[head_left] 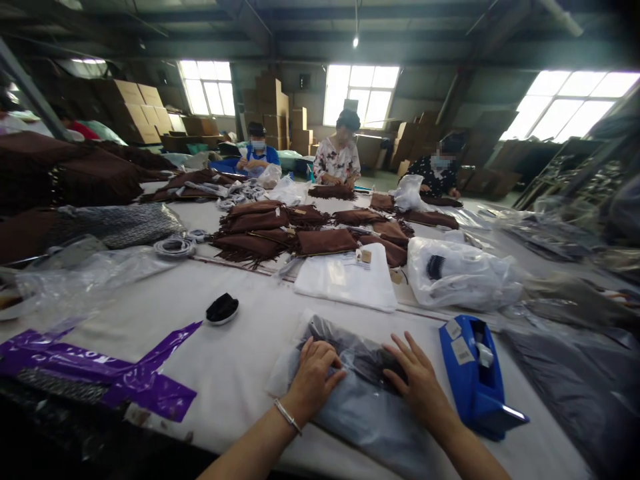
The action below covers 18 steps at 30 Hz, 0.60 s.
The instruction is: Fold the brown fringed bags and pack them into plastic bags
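A clear plastic bag point(360, 413) with dark and grey-blue contents lies flat on the white table point(240, 353) in front of me. On its left part rests my left hand point(315, 373), fingers apart and slightly bent, a silvery bracelet at the wrist. My right hand point(415, 373) is spread over the bag's right side, its fingertips on the plastic. Neither hand grips anything that I can see. Just right of my right hand stands a blue tape dispenser point(467, 373).
Brown fringed pouches point(325, 241) are piled mid-table behind white plastic bags point(345, 277). A small dish point(223, 310) with black contents and purple tape point(150, 387) lie left. Dark flat packages point(575, 393) lie right. Three people work across the table.
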Each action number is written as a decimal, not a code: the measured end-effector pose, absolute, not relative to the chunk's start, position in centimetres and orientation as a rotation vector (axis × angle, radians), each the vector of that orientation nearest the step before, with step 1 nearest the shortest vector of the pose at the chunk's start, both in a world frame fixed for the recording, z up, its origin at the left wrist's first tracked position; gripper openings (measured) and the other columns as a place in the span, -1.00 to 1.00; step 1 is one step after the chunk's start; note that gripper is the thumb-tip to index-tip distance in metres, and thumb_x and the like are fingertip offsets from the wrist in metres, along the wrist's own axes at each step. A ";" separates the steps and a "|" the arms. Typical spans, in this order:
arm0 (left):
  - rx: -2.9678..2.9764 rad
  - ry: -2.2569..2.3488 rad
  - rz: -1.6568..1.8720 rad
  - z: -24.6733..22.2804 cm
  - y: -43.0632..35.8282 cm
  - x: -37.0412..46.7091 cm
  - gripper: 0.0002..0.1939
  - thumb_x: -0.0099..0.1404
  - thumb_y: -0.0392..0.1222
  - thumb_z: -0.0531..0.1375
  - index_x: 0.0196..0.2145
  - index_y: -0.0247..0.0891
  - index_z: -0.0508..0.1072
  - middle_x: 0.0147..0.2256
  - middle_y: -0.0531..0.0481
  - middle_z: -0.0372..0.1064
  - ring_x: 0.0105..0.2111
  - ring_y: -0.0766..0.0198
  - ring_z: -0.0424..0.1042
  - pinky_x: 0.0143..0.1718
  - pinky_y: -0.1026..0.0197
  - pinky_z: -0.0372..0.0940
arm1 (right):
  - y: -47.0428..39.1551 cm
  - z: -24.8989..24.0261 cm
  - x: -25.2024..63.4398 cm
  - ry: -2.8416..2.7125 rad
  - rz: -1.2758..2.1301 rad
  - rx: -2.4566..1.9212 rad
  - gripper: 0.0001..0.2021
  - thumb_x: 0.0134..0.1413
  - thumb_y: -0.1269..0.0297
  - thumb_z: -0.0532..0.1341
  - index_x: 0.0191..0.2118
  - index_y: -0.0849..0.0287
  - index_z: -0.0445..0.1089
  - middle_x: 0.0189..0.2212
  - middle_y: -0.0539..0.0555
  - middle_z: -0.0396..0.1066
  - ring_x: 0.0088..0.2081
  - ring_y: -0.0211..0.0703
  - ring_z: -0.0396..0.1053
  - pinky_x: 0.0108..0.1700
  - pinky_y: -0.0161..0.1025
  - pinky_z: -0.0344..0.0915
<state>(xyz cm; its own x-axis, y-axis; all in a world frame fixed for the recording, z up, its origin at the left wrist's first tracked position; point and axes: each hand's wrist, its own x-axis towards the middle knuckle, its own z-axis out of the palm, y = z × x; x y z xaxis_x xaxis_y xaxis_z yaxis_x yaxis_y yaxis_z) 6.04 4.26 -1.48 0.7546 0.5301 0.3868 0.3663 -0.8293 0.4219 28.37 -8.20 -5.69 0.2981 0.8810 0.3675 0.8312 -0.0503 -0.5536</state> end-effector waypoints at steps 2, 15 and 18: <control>2.637 0.703 0.696 -1.1 4.6 5.1 -0.86 0.20 -0.28 0.23 -0.26 -0.17 0.37 -0.21 0.00 0.34 -0.07 0.14 0.29 0.18 -0.20 -0.08 | -8.2 -4.3 28.1 -1.424 0.292 -1.757 -0.75 0.12 0.14 0.09 -0.12 0.01 0.41 0.18 0.02 0.15 0.28 0.02 -0.13 0.26 0.09 -0.10; 2.461 1.013 0.811 -1.3 6.5 2.1 -0.90 0.17 -0.30 0.24 -0.45 -0.23 0.35 -0.39 0.02 0.34 -0.26 0.17 0.32 -0.11 0.06 0.21 | -3.7 1.1 23.5 -1.560 0.984 -1.546 -0.60 0.14 -0.04 0.00 -0.38 0.16 0.40 -0.51 -0.05 0.34 -0.41 -0.24 0.25 -0.32 -0.29 0.17; 2.424 1.031 0.845 -1.6 6.4 2.2 -0.90 0.17 -0.28 0.25 -0.45 -0.23 0.37 -0.38 0.02 0.35 -0.26 0.16 0.32 -0.14 0.07 0.21 | -1.4 2.9 22.2 -1.765 0.953 -1.582 -0.63 0.12 0.00 0.02 -0.43 0.13 0.42 -0.52 -0.07 0.36 -0.42 -0.25 0.26 -0.33 -0.29 0.17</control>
<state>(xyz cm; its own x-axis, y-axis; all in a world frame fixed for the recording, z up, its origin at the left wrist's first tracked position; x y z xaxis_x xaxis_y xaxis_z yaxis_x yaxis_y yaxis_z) 2.18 6.44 -1.56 0.5519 0.7423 0.3799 0.5181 -0.6622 0.5413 22.17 -1.44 2.92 -0.1296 0.9907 -0.0405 0.5777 0.0422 -0.8152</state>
